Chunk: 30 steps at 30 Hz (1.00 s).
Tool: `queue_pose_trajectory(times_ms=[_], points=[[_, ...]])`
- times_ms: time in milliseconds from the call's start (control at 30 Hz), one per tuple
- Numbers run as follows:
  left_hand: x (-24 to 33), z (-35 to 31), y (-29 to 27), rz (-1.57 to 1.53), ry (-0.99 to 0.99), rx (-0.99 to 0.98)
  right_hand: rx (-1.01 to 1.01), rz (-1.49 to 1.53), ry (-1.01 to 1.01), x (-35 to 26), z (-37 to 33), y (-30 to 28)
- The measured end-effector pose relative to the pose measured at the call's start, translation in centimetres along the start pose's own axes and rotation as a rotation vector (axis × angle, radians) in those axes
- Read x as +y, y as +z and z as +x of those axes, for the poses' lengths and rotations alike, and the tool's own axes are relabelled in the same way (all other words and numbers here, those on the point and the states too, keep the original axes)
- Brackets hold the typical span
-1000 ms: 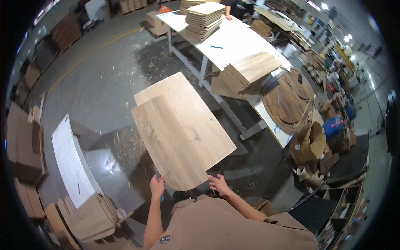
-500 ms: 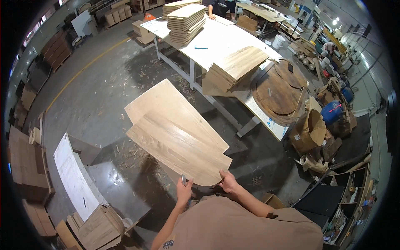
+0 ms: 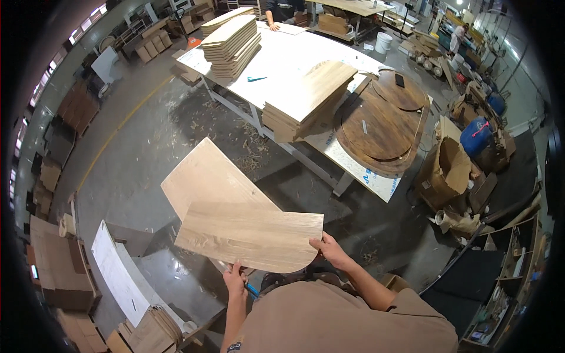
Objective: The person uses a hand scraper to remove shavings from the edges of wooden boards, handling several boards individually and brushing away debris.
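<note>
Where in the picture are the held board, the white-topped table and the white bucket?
Held board (image 3: 252, 237): head view, middle of its wood-grained face.
White-topped table (image 3: 283, 63): head view, bare tabletop.
White bucket (image 3: 383, 44): head view, its outer side.

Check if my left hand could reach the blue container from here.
Probably not: your left hand grips the upper board, and the container sits far right, past the open box.

We see glare bleaching the long white rectangular tabletop (image 3: 281, 59), shadow beneath it, fisheye bending well beyond it.
</note>
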<state>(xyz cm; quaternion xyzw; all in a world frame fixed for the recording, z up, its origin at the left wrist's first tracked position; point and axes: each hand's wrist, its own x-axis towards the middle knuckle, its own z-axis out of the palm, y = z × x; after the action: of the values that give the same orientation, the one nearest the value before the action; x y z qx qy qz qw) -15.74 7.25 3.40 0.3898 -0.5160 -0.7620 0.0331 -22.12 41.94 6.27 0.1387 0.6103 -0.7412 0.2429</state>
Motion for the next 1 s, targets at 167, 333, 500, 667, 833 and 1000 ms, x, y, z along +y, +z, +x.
queue_pose_trajectory(times_ms=[167,333,500,667,833,1000], points=[[2.5,-5.1,2.0,0.022,-0.058,0.101,-0.08,0.121,0.001,-2.3,0.8,-2.3],[3.6,-7.0,3.5,0.019,-0.101,0.21,-0.119,0.116,0.078,-1.6,2.6,-3.7],[5.1,-7.3,4.8,-0.088,-0.17,0.193,-0.005,-0.028,-0.034,-1.1,4.4,-5.7],[7.1,-7.7,6.0,-0.101,-0.201,0.197,0.272,-0.592,-0.72,-2.9,2.4,-6.9],[7.5,-5.9,7.2,-0.083,-0.258,0.104,0.007,-0.741,-1.023,-4.8,4.6,-3.4],[7.9,-2.9,5.5,0.128,-0.015,0.072,0.231,-0.516,-0.882,-2.5,8.7,1.0]])
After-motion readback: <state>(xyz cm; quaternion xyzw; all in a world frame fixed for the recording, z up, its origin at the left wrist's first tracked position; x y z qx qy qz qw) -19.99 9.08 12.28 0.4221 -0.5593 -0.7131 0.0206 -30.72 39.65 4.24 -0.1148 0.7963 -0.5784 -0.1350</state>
